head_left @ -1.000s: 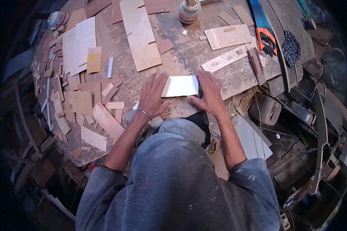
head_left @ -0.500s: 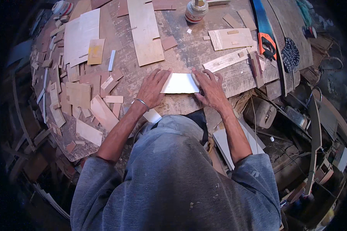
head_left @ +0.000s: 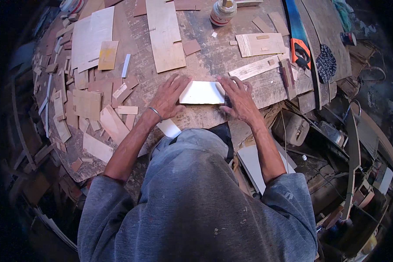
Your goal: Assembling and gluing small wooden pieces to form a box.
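Observation:
A small white board (head_left: 201, 93), slightly wider along its near edge, is held level between my hands just above or on the worn wooden bench. My left hand (head_left: 167, 98) grips its left end, fingers along the side and thumb toward the near corner. At the opposite end my right hand (head_left: 239, 98) has its fingers over the far corner and its thumb at the near corner. The fingertips underneath are hidden. A second white piece (head_left: 169, 128) lies near my left wrist at the bench edge, partly covered by my clothing.
Wood offcuts (head_left: 86, 104) crowd the left of the bench (head_left: 196, 52). A long plywood strip (head_left: 165, 39) lies beyond my hands, near a jar (head_left: 223, 14). Rightward are a handsaw (head_left: 300, 54), a patterned dark cloth (head_left: 326, 61) and notched wood pieces (head_left: 261, 44). A plastic can (head_left: 295, 129) sits below the right edge.
The white board stays between both hands, tilted slightly differently and a few pixels farther left. My left thumb has spread a little more. The rest of the view shifted slightly with my head.

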The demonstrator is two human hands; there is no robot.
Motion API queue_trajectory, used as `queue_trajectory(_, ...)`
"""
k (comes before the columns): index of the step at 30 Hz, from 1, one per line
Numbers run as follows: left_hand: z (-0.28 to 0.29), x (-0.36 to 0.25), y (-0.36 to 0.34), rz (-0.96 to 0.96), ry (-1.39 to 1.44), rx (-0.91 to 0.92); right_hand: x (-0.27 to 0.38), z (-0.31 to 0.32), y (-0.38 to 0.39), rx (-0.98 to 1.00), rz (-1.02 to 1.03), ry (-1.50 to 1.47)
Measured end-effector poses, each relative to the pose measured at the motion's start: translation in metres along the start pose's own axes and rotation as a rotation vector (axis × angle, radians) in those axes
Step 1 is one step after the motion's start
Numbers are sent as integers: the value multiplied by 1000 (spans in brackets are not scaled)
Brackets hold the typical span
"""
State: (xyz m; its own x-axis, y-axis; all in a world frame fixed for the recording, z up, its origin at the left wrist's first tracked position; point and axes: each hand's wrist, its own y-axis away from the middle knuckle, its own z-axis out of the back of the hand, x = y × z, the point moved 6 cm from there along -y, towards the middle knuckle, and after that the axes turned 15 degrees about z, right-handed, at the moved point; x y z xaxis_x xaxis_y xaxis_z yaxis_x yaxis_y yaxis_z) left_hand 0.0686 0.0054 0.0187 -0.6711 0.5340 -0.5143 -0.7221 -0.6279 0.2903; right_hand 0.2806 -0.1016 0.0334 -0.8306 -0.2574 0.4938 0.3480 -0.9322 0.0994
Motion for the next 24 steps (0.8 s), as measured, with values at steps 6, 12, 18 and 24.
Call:
queue_trajectory(6,-2,-24,15,-39,-159,-127,30,3,2,-204,103,114)
queue_trajectory(12,-16,-27,18,16,-194,-150,43,-18,-9,-160,81,106)
queue_trajectory(18,-16,-27,18,42,-207,-160,40,-23,-9,-149,50,101)
queue_trajectory(24,-12,-28,17,30,-214,-205,40,-23,-12,-128,37,116)
